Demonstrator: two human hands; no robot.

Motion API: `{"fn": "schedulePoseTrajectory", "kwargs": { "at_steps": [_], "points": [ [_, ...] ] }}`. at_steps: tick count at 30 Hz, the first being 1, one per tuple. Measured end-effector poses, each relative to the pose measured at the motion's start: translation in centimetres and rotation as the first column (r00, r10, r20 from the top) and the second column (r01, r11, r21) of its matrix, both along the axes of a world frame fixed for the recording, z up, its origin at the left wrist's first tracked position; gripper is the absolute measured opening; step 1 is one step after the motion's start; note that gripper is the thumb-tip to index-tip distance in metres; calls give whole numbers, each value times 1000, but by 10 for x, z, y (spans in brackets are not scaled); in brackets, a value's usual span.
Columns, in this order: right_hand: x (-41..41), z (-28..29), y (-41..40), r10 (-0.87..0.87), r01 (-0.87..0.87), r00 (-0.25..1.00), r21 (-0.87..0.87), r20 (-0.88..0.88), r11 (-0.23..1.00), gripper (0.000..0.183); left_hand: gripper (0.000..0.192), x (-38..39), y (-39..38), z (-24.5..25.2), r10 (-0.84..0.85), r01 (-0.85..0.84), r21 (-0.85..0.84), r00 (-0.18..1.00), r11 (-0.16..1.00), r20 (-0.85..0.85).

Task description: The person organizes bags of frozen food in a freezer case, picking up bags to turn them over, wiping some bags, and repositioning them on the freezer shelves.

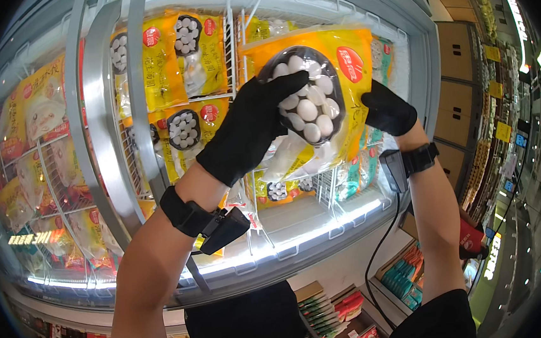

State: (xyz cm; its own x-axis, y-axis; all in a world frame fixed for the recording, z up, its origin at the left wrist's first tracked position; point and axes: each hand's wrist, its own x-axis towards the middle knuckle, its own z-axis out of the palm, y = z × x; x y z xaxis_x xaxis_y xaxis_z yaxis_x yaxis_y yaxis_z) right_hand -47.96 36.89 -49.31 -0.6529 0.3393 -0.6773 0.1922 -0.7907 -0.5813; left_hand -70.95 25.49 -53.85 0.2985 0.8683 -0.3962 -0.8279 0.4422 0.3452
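Observation:
A yellow and orange plastic bag of frozen rice balls (354,52) is held up above a chest freezer. White balls show in the dark round picture on its front. My left hand (252,118), in a black glove, grips the bag's left side with the thumb lying across the front. On the right edge, my right hand (387,107), also black-gloved, has hold of the bag; its fingers are partly hidden behind the plastic. Similar yellow bags (163,77) lie in the wire compartment to the left. Teal and white bags (359,174) are below and behind the held one.
White wire dividers (229,43) split the freezer. Its sliding glass lid with a metal frame (108,110) covers the left part, with more bags beneath. A lit front rim (296,248) runs close to my body. A black cable (369,271) hangs from my right wrist device. Shelves (483,152) stand at the right.

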Motion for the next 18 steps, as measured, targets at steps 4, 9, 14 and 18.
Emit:
{"fn": "schedulePoseTrajectory", "kwargs": {
  "at_steps": [4, 9, 14, 18],
  "points": [
    [-1, -29, -52, -213, 209, 974, 53, 75, 976, 53, 36, -3, -7, -10, 7, -6, 15, 999, 1000, -39],
    [16, -59, -102, -419, 398, 897, 156, 139, 904, 47, 17, 8, -14, -32, 51, -27, 216, 993, 976, -108],
    [14, -79, -140, -512, 484, 835, 175, 199, 857, 33, 38, 13, -26, -54, -35, 133, 163, 868, 978, -496],
    [4, -107, -160, -557, 548, 826, 106, 87, 830, 27, 44, 9, -27, -53, -151, 228, 158, 908, 961, -391]
  ]
}}
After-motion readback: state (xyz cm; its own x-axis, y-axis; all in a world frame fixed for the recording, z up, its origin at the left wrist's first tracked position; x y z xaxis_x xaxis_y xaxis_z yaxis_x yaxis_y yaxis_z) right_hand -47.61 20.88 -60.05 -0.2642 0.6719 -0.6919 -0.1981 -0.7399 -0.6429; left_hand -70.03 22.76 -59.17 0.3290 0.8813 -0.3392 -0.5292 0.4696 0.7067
